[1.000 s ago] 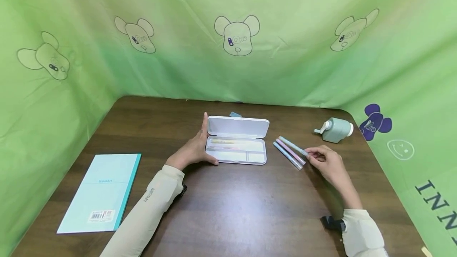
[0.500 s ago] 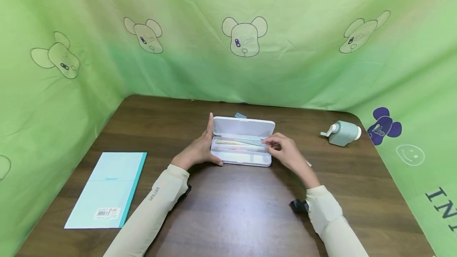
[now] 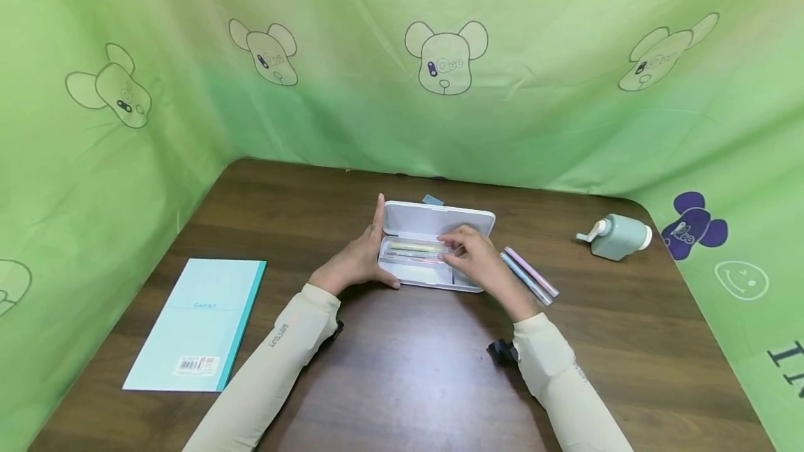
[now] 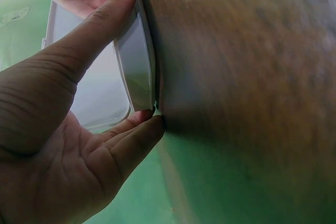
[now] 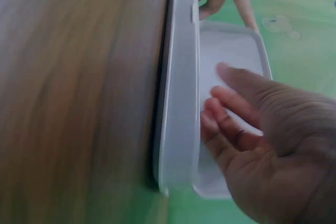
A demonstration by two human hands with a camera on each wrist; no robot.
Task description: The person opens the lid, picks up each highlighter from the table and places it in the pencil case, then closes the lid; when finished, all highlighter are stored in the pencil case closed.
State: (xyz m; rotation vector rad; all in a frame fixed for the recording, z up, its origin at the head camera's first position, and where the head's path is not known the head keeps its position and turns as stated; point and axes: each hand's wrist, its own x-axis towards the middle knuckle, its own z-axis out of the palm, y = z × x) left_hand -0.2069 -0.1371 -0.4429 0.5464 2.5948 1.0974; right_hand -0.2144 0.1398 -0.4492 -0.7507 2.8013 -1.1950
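A white pencil case [image 3: 467,286] lies with its lid [image 3: 411,218] raised. My left hand [image 3: 358,260] holds its left end, thumb on the front wall and fingers round the end, as the left wrist view shows. Inside the back compartment lie a yellow pen [image 3: 411,247] and others in pale blue and pink. Over the right part of the case is my right hand [image 3: 474,257], fingers bent and covering some of the compartment. In the right wrist view its thumb stands apart from the fingers [image 5: 228,121], with nothing visible between them.
Right of the case a pink pen [image 3: 532,273] and a blue pen [image 3: 525,279] lie side by side. A pale green bottle [image 3: 618,237] is on its side farther right. A light blue notebook [image 3: 197,326] lies at left. A small blue piece [image 3: 433,199] sits behind the lid.
My right hand has carried a blue pen from the group at right into the case and let go of it, moving left. My left hand stays on the case's left end.
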